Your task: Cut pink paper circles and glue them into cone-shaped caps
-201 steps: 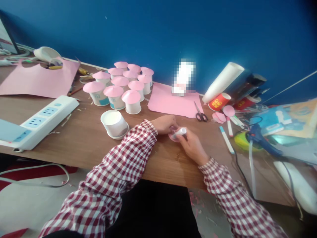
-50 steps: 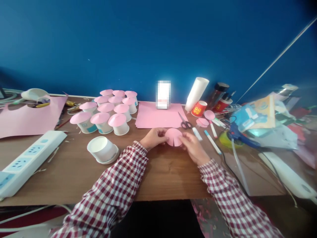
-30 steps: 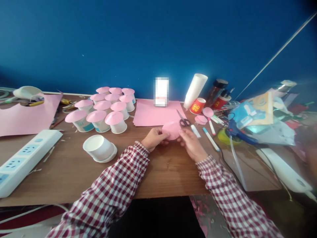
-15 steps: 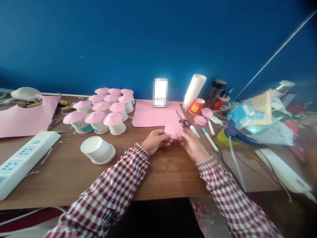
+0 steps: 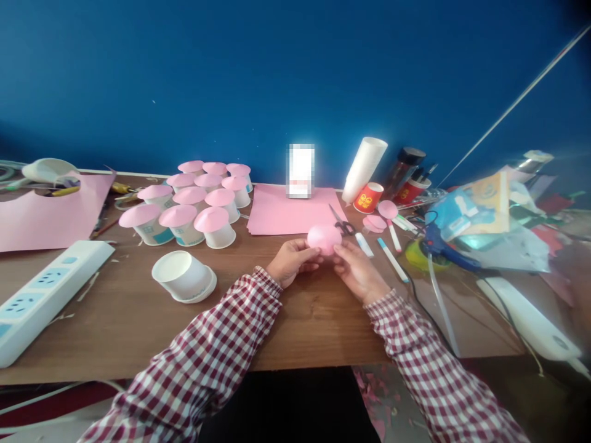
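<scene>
A pink paper disc (image 5: 324, 239) is held up between my two hands above the middle of the table. My left hand (image 5: 295, 261) pinches its lower left edge, thumb on top. On the lower right edge, my right hand (image 5: 355, 264) grips it the same way. Just beyond the right fingers lie black-handled scissors (image 5: 344, 226). A stack of pink paper sheets (image 5: 290, 215) rests behind the disc. To the left stand several upturned paper cups (image 5: 220, 237) capped with shallow pink paper cones (image 5: 211, 219).
White paper cups (image 5: 182, 274) lie at left front, beside a power strip (image 5: 44, 298). At right are a red cup (image 5: 368, 198), a tall stack of white cups (image 5: 365, 163), markers (image 5: 392, 259), a blue glue gun (image 5: 438, 243) and its cord. A blue wall (image 5: 295, 74) closes off the back.
Both hands keep hold of the disc. The slit seen at its lower edge no longer shows, and the disc looks smoother and slightly curved. The view has shifted slightly.
</scene>
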The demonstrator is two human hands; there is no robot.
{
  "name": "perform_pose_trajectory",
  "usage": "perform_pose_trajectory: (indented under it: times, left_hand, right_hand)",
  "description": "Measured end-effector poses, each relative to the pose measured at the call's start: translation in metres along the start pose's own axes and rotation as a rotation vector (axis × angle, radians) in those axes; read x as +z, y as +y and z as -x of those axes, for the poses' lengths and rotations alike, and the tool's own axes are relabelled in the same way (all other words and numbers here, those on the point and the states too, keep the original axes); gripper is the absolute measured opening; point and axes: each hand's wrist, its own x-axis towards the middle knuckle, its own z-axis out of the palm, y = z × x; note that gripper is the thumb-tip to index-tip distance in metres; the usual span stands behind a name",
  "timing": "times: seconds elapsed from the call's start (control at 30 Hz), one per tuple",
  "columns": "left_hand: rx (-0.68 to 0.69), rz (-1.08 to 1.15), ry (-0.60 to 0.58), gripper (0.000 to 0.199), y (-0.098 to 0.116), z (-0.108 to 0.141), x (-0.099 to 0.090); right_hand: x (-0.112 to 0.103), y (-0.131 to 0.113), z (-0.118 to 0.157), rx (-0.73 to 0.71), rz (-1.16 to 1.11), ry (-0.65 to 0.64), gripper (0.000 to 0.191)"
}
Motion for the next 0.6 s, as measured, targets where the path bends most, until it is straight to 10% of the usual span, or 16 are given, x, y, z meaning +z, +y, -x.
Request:
perform_pose_trajectory:
  times: [0.6]
  left_hand:
    - [-0.009, -0.024, 0.032, 0.023, 0.0026, 0.0032, 0.0065]
  right_hand:
    - [0.0065, -0.0014, 0.0008, -0.030, 0.008, 0.065, 0.028]
